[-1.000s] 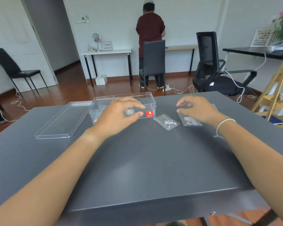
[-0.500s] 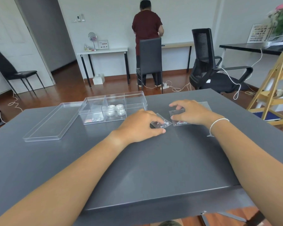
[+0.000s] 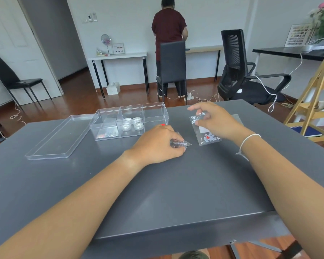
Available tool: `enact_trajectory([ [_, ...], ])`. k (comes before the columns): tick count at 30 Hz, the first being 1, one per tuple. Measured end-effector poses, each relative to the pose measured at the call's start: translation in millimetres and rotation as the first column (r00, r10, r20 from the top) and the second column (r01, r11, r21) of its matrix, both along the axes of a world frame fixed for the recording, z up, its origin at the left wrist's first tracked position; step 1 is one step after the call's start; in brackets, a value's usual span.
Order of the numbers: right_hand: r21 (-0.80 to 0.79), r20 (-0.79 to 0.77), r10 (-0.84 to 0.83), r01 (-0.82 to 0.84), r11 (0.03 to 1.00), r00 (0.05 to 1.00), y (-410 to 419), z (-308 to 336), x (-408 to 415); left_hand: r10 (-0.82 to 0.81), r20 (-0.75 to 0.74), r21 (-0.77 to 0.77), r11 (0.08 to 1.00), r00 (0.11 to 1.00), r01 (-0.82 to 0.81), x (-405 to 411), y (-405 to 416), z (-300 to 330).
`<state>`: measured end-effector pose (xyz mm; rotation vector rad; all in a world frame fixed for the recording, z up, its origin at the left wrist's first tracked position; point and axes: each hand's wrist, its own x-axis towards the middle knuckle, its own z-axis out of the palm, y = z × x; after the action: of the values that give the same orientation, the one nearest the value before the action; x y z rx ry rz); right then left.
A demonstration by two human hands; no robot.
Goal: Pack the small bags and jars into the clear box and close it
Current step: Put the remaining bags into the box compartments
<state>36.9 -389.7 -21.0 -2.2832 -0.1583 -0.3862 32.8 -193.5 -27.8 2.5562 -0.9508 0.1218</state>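
Observation:
The clear box [image 3: 153, 109] stands open on the grey table [image 3: 157, 193], split into three compartments. Two small jars [image 3: 132, 123] sit in its middle compartment and small bags [image 3: 107, 133] lie in the left one. Its clear lid [image 3: 58, 139] lies flat to the left of it. My left hand [image 3: 157, 144] pinches a small bag of beads [image 3: 181, 143] on the table, just right of the box. My right hand [image 3: 215, 120] holds the top of a bigger bag with red and white beads [image 3: 207, 136], lifting its upper edge.
Beyond the table a person in a dark red top [image 3: 168, 28] stands with their back turned at a white desk. A black chair [image 3: 173, 68] and an office chair [image 3: 247, 75] stand behind the table. A wooden rack [image 3: 314, 101] stands at the right.
My left hand left the box, moved right and closed on the small bead bag. My right hand has raised the top of the other bag off the table.

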Motion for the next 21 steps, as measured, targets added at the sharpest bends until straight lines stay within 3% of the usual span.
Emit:
enact_trajectory([
  [4, 0.176, 0.032, -0.01, 0.004, 0.984, 0.999, 4.4, 6.3, -3.7, 0.004, 0.1, 0.009, 1.0, 0.995, -0.005, -7.8, 2.5, 3.1],
  [8, 0.271, 0.058, -0.048, 0.031, 0.962, 0.997, 4.1, 10.3, -6.5, 0.032, 0.082, -0.06, 0.998, 0.996, -0.027, -9.2, 7.5, 7.2],
  [12, 0.342, 0.051, -0.057, 0.036, 0.939, 0.997, 4.4, 13.3, -8.3, 0.08, 0.065, -0.28, 0.958, 0.995, -0.059, -4.0, 13.8, 15.8],
  [17, 0.433, 0.061, -0.05, 0.019, 0.901, 0.997, 6.1, 15.9, -8.4, 0.107, 0.013, -0.563, 0.822, 0.994, -0.082, 14.0, 24.2, 32.2],
  [21, 0.435, 0.072, -0.051, 0.015, 0.9, 0.996, 8.7, 17.1, -8.8, 0.131, -0.018, -0.626, 0.771, 0.991, -0.114, 24.7, 32.3, 35.0],
])
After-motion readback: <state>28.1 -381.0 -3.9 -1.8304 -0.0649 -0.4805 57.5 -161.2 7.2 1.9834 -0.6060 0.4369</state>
